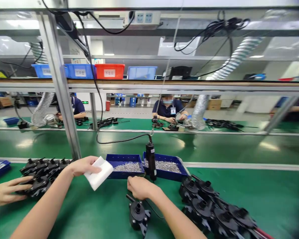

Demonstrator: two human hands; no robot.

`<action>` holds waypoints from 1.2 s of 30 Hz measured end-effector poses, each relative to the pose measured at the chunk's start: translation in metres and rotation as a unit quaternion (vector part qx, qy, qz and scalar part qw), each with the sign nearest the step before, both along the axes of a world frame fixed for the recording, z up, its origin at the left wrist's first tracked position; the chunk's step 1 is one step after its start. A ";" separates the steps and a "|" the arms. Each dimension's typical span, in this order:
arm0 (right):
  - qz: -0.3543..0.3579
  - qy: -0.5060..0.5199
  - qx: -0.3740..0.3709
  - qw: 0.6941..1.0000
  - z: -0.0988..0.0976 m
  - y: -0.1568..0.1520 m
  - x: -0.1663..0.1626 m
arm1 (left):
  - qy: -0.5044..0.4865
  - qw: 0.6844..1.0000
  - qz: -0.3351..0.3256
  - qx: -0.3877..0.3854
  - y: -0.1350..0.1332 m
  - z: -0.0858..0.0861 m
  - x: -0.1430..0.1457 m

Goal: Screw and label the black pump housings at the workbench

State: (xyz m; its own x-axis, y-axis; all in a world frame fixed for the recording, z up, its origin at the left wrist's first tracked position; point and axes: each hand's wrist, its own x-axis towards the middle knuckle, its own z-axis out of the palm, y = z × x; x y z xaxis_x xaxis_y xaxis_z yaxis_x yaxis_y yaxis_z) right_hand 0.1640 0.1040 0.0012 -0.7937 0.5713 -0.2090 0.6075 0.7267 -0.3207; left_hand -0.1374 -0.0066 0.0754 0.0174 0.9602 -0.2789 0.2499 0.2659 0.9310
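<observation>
My left hand [81,166] pinches a white folded pad [99,172] and holds it just above the green bench [102,205]. To its right, my right hand [139,187] is curled into a loose fist on the bench. What it holds, if anything, is hidden. Just in front of that fist lies a single black plastic housing [138,215] with a round central port. A black electric screwdriver [150,161] hangs on its cable directly behind my right hand, tip down.
Two blue trays of small silver screws [126,167] [168,166] sit behind my hands. Black housings are piled at the left [43,171], where another person's hand [5,193] rests on them, and at the right [214,209]. Beyond the conveyor belt [214,146], people sit working.
</observation>
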 end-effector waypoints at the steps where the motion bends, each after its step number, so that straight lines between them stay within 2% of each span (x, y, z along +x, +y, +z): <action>1: -0.010 0.008 -0.013 1.000 0.012 0.004 0.012 | 0.013 0.997 -0.074 -0.006 -0.001 0.002 0.001; 3: -0.044 0.033 -0.031 0.998 0.037 0.014 0.044 | 0.066 0.984 -0.167 -0.005 0.000 0.001 0.005; 6: -0.119 0.084 -0.027 0.989 0.066 0.034 0.097 | 0.188 0.959 -0.213 -0.010 0.004 -0.007 0.017; 9: -0.210 0.141 0.030 0.967 0.075 0.054 0.129 | 0.299 0.925 -0.232 -0.026 0.009 -0.019 0.030; 12: -0.272 0.184 0.096 0.940 0.074 0.067 0.138 | 0.313 0.929 -0.197 -0.023 0.014 -0.029 0.039; 15: -0.247 0.225 0.107 0.936 0.077 0.061 0.133 | 0.266 0.954 -0.139 0.013 0.016 -0.035 0.044; 18: -0.162 0.267 0.071 0.947 0.083 0.037 0.119 | 0.218 0.969 -0.093 0.075 0.016 -0.036 0.048; 22: -0.053 0.300 0.032 0.952 0.082 0.000 0.085 | 0.187 0.973 -0.066 0.119 0.015 -0.032 0.061; 26: 0.019 0.350 -0.010 0.936 0.068 -0.014 0.045 | 0.160 0.967 -0.054 0.189 0.009 -0.022 0.077; 29: 0.026 0.382 -0.053 0.922 0.056 -0.010 0.024 | 0.118 0.967 -0.007 0.224 0.006 -0.018 0.086; 32: 0.010 0.411 -0.080 0.908 0.049 -0.003 0.016 | 0.055 0.965 0.037 0.252 0.007 -0.021 0.090; 36: -0.009 0.449 -0.113 0.886 0.044 0.000 0.013 | 0.066 0.950 0.094 0.292 0.010 -0.028 0.093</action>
State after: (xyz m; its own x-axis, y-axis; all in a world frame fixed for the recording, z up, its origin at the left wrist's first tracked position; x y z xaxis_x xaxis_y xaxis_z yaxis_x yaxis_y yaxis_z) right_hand 0.1768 0.1038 0.0448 -0.6886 0.6103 0.3916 0.0442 0.5743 -0.8174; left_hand -0.0441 0.0036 0.0469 -0.1671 0.9348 0.3134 0.3745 -0.2339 0.8973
